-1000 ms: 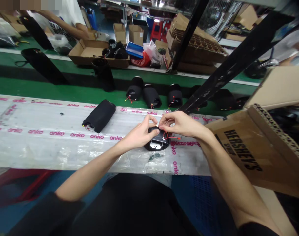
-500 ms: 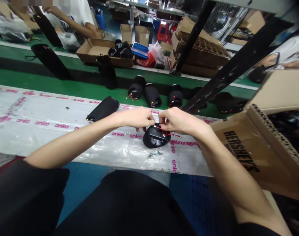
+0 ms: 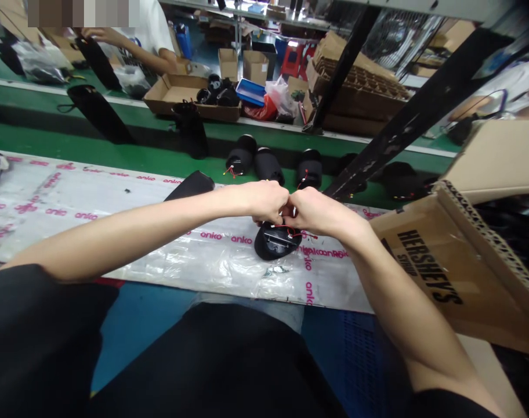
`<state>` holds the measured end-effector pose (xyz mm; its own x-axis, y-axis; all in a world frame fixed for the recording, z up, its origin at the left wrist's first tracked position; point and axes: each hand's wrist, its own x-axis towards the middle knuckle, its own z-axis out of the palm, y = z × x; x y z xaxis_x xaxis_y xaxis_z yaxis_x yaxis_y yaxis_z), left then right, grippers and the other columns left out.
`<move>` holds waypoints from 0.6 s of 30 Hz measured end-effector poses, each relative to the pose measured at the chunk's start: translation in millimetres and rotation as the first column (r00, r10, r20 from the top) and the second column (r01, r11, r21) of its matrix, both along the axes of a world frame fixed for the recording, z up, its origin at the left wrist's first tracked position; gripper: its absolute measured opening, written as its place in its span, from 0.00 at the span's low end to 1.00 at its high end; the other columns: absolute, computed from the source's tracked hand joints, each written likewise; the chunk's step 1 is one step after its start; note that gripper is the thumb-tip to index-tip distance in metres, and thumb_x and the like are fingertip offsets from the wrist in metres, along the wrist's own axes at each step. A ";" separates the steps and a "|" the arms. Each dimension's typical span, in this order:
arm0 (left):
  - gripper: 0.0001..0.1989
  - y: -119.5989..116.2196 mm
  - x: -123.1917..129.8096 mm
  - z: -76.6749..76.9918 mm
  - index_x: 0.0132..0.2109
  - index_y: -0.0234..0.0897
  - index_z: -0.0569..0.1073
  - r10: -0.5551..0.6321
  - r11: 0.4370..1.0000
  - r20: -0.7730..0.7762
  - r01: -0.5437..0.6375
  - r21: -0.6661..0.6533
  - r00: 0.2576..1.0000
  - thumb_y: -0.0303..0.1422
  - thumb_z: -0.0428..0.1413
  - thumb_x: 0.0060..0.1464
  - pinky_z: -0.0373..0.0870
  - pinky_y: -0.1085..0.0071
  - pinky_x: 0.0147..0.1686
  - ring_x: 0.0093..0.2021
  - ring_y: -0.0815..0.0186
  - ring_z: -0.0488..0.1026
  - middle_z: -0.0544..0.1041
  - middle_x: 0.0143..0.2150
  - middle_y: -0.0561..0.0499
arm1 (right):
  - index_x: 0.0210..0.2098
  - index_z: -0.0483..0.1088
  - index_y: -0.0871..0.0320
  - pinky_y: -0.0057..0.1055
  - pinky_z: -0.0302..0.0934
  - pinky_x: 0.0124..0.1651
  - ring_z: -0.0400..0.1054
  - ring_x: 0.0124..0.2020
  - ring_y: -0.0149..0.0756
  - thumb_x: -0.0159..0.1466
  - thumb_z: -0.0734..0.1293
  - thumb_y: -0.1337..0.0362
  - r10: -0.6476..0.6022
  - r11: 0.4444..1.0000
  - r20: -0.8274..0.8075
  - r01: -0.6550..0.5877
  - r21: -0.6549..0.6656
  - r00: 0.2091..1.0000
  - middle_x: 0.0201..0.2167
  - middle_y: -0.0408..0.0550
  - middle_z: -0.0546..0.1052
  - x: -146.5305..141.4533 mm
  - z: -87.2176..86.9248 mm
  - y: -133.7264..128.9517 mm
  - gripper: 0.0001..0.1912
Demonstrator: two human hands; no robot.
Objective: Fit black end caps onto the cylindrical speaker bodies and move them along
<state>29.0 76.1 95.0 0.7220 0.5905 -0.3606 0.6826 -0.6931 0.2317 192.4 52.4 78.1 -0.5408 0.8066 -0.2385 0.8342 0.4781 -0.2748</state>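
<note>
We see the left hand [image 3: 268,200] and the right hand [image 3: 312,209] drawn together now over the far rim of the black housing [image 3: 271,247], where a second ago the left hand lay along the housing's left side with its thumb on top, and half a second ago a small gap showed between the two. Both hands are now curled, knuckles up, with their fingertips pressed in close to each other; the fingers hide whatever lies between them, so we cannot tell whether either one pinches a wire or only the rim. The housing itself has hardly shifted: it rests on the plastic-covered tabletop [image 3: 229,273], right of the middle of the scene, with its open, hollowed side up. With the left hand off it, more of that near part lies in plain sight, and we judge that the work has narrowed to one small spot at the far edge, with both hands sharing it. A white connector [image 3: 273,226] shows just on the near side of the fingertips, and a thin red wire [image 3: 305,235] trails off to the right. The left forearm now covers part of the black cylinder [image 3: 194,183] to the left, which lay in full view a second ago. Beyond the hands, black units [image 3: 242,157] with wires hanging out stand on the green surface [image 3: 149,159], looking unchanged.
</note>
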 end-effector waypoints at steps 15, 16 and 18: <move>0.11 -4.8 -18.9 -2.6 0.32 0.35 0.84 0.039 0.997 0.061 -0.035 -0.070 0.997 0.30 0.57 0.58 0.59 0.67 0.27 0.22 0.64 0.70 0.79 0.24 0.47 | 0.46 0.80 0.59 0.34 0.73 0.39 0.81 0.33 0.41 0.72 0.67 0.52 -0.499 0.865 -0.559 0.419 -0.276 0.662 0.37 0.52 0.84 45.4 -39.3 -44.2 0.17; 0.12 -2.2 -21.9 -3.3 0.34 0.36 0.85 0.034 0.991 0.075 -0.024 -0.129 0.997 0.31 0.57 0.60 0.60 0.69 0.28 0.24 0.64 0.72 0.81 0.26 0.47 | 0.47 0.79 0.60 0.35 0.74 0.38 0.80 0.32 0.40 0.72 0.67 0.50 -0.578 0.815 -0.585 0.433 -0.385 0.569 0.35 0.52 0.84 50.7 -48.8 -47.6 0.19; 0.13 6.7 -25.3 -8.8 0.39 0.39 0.87 0.030 0.978 0.173 0.007 -0.209 0.984 0.35 0.56 0.63 0.64 0.72 0.31 0.28 0.65 0.75 0.84 0.31 0.50 | 0.45 0.77 0.60 0.35 0.76 0.35 0.79 0.28 0.39 0.72 0.67 0.47 -0.678 0.733 -0.558 0.388 -0.558 0.478 0.31 0.51 0.82 54.2 -65.8 -52.1 0.21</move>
